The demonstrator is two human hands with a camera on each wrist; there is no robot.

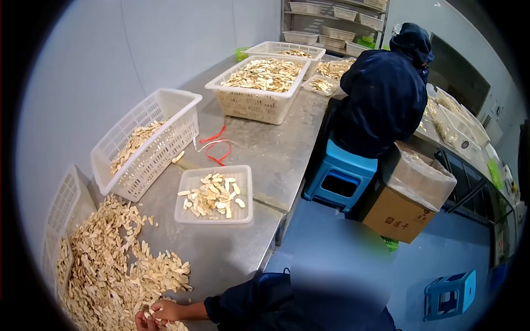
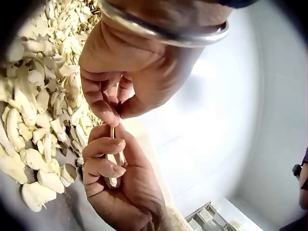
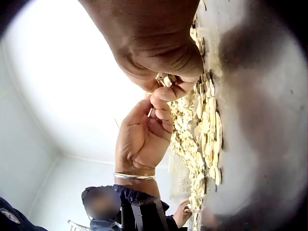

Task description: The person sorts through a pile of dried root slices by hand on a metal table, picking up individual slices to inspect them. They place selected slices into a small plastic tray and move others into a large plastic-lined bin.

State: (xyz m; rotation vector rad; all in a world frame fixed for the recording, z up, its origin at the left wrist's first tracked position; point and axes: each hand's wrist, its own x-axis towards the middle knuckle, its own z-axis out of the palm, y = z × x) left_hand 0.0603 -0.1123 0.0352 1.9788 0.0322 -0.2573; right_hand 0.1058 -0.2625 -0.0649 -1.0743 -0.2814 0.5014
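My two hands meet low over a heap of pale dried slices at the table's near left. The left hand, with a silver bangle on its wrist, has fingertips and thumb together at the upper end of a thin slice. Below it in the left wrist view, the right hand curls its fingers round a few pale slices. In the right wrist view, the right hand shows slice edges between thumb and fingers, and the left hand touches its fingertips. The fingers partly hide the held slices.
A shallow white tray with some slices lies on the metal table. Behind stand white baskets of slices and red string. One basket leans at the heap. Another person sits near a cardboard box.
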